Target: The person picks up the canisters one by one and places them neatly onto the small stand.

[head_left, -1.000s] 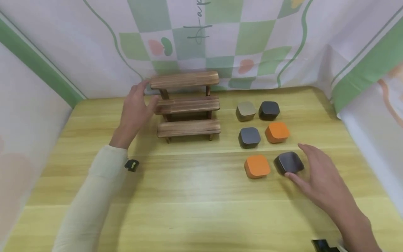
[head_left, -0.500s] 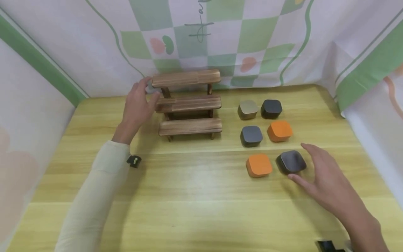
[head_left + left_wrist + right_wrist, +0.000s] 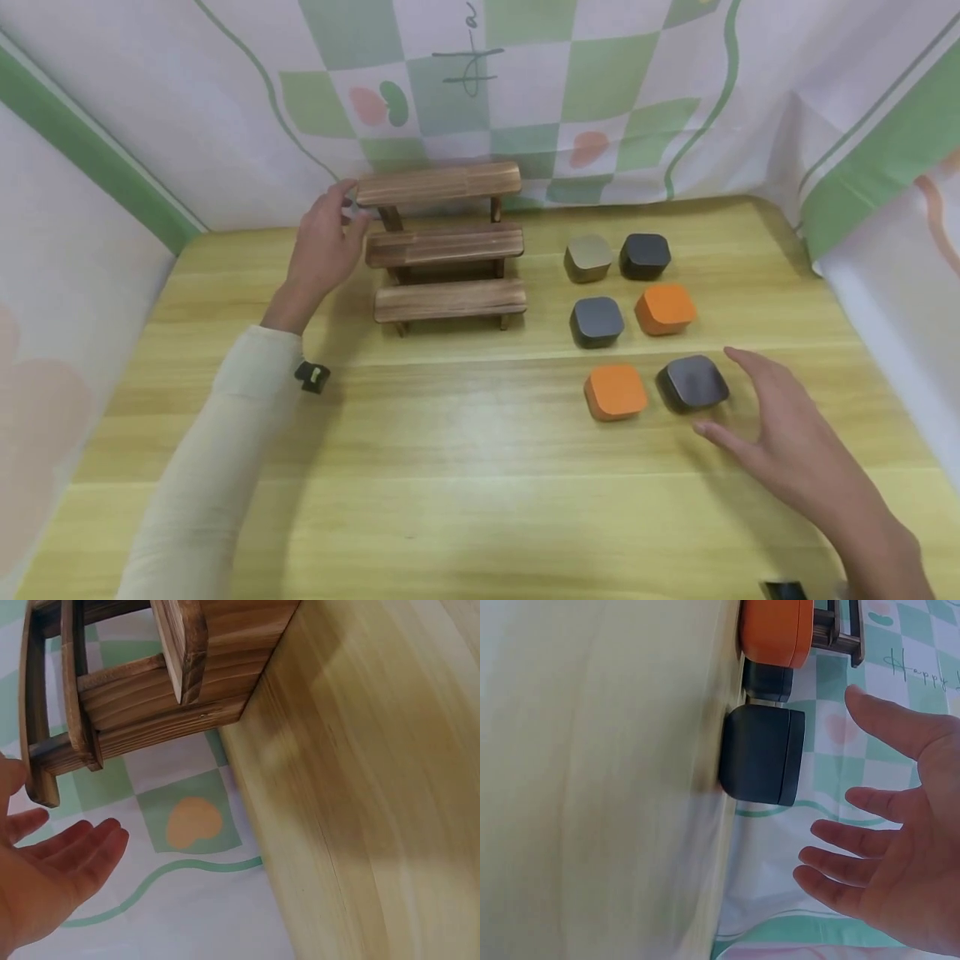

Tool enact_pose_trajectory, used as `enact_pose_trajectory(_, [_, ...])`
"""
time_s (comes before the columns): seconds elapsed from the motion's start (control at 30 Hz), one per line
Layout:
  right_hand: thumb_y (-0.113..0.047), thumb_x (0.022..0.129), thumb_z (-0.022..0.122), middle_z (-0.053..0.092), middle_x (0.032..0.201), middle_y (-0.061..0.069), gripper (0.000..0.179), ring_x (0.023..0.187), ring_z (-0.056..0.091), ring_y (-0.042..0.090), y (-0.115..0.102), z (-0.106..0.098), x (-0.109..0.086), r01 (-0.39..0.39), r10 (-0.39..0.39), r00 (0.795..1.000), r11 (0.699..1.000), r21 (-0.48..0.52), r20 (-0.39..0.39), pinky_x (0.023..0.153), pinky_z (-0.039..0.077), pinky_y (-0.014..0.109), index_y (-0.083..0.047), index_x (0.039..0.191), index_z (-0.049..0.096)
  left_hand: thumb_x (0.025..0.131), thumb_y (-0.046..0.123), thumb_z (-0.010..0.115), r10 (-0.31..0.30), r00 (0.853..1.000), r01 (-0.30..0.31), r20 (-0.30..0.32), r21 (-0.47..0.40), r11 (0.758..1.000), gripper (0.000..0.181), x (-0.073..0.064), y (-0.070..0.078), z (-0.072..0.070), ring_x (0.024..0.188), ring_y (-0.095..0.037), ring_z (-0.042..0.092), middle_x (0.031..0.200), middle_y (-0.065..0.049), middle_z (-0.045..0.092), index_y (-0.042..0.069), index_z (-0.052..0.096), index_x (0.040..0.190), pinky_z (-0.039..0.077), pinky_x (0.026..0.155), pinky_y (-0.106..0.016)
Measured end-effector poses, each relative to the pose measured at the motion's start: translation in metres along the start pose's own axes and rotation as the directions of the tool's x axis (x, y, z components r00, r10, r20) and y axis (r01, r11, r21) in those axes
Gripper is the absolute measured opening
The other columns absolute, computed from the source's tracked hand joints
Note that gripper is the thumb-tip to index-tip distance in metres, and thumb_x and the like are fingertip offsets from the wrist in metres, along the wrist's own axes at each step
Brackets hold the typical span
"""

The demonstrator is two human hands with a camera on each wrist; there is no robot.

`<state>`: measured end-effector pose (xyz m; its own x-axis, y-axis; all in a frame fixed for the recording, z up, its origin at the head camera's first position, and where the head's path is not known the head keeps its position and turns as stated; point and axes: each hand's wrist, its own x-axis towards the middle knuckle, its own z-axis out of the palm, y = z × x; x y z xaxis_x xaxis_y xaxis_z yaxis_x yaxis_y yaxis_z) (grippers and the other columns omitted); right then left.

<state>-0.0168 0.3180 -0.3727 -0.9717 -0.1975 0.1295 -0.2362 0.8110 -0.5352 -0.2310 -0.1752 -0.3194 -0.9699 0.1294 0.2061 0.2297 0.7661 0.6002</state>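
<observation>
A person's left hand [image 3: 322, 254] hovers at the left end of a three-step wooden stand [image 3: 450, 244], upper middle of the head frame, as the right hand [image 3: 798, 450] frames a dark block [image 3: 693, 383] at right of centre. The left hand's thumb and fingers are apart; whether a fingertip meets the wood cannot be told. The right hand's thumb and fingers are spread, well parted and just clear of the block.

From above, the back of the right hand hides all but thumb and forefinger; the right wrist view shows the rest. There, the top edge crops an orange block [image 3: 778, 630], the stand shows only in part, and the near dark block partly covers another behind it. The left wrist view cuts off the stand at the top and the hand at the left. A black wrist device [image 3: 785, 590] is cropped at the head frame's lower right.

Around the near block, right of centre, sit two orange blocks [image 3: 615, 392], a grey block [image 3: 597, 321], a gold block [image 3: 588, 257] and a black block [image 3: 645, 255], which stand between it and the stand or the checked cloth [image 3: 525, 92] behind, its lettering cut by the upper edge
</observation>
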Motion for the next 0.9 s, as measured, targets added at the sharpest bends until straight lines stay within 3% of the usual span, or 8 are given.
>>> enact_pose_trajectory(0.2, [-0.013,0.078,0.087,0.034,0.141,0.042,0.097,0.127,0.032,0.062,0.003,0.001,0.000,0.000,0.000,1.000,1.000,-0.001,-0.001,0.110,0.017,0.069,0.010,0.150,0.027,0.108,0.024,0.041,0.007,1.000,-0.007,0.007,-0.046,0.999,0.052,0.002,-0.005,-0.002,0.119,-0.039,0.054,0.139,-0.025,0.050,0.003,0.031,0.154,0.047,0.099,-0.051])
enact_pose_trajectory(0.67, [-0.017,0.082,0.085,0.028,0.145,0.042,0.098,0.130,0.026,0.063,0.004,-0.001,0.000,-0.057,0.054,0.997,0.997,0.049,0.051,0.107,0.014,0.073,0.007,0.153,0.022,0.108,0.023,0.031,-0.012,0.997,0.013,0.075,-0.010,1.000,0.054,0.009,-0.007,-0.007,0.124,-0.038,0.050,0.144,-0.024,0.046,0.004,0.021,0.158,0.040,0.105,-0.051])
enact_pose_trajectory(0.77, [-0.017,0.082,0.085,0.028,0.144,0.043,0.098,0.129,0.026,0.064,0.004,-0.001,0.000,-0.055,0.053,0.998,0.997,0.050,0.042,0.107,0.015,0.074,0.007,0.153,0.023,0.109,0.023,0.030,0.012,0.993,-0.010,0.117,-0.020,1.000,0.055,0.012,-0.007,-0.008,0.130,-0.039,0.045,0.147,-0.025,0.042,0.005,0.017,0.160,0.035,0.110,-0.051])
enact_pose_trajectory(0.9, [-0.015,0.081,0.085,0.031,0.143,0.042,0.096,0.128,0.029,0.063,0.006,-0.003,0.001,-0.048,0.047,0.999,0.998,0.046,0.015,0.105,0.017,0.075,0.006,0.153,0.025,0.110,0.025,0.025,0.038,0.983,-0.027,0.179,-0.061,0.998,0.056,0.016,-0.007,-0.008,0.144,-0.035,0.028,0.157,-0.022,0.030,0.008,0.009,0.161,0.019,0.119,-0.045])
